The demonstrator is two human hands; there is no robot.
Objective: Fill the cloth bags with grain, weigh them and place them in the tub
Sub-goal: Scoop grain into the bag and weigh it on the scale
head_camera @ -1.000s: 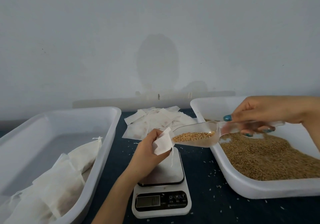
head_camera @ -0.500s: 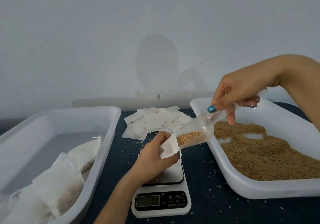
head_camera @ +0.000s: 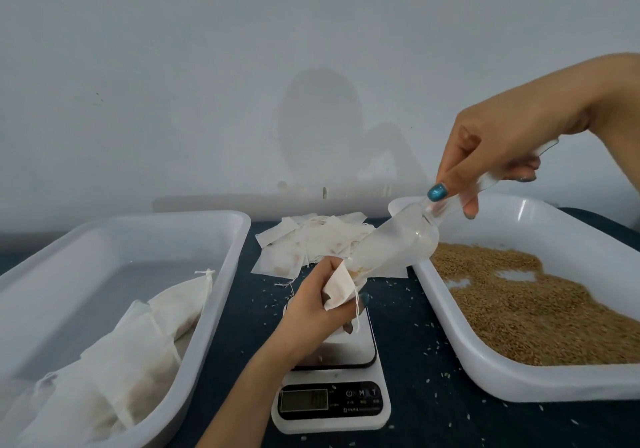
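Note:
My left hand (head_camera: 320,304) grips a small white cloth bag (head_camera: 338,288) by its mouth, just above the white digital scale (head_camera: 332,392). My right hand (head_camera: 491,157) holds the handle of a clear plastic scoop (head_camera: 394,243), tilted steeply down with its lip at the bag's mouth. Only a few grains show at the scoop's lip. On the right a white tub (head_camera: 485,368) holds brown grain (head_camera: 540,305). On the left another white tub (head_camera: 221,274) holds several filled cloth bags (head_camera: 138,354).
A pile of empty cloth bags (head_camera: 311,243) lies on the dark blue cloth behind the scale. Loose grains are scattered around the scale and beside the grain tub. A pale wall stands close behind the table.
My right hand rose and tipped the scoop from level to steeply down into the bag's mouth. The grain that lay in the scoop has left it. My left hand stayed over the scale.

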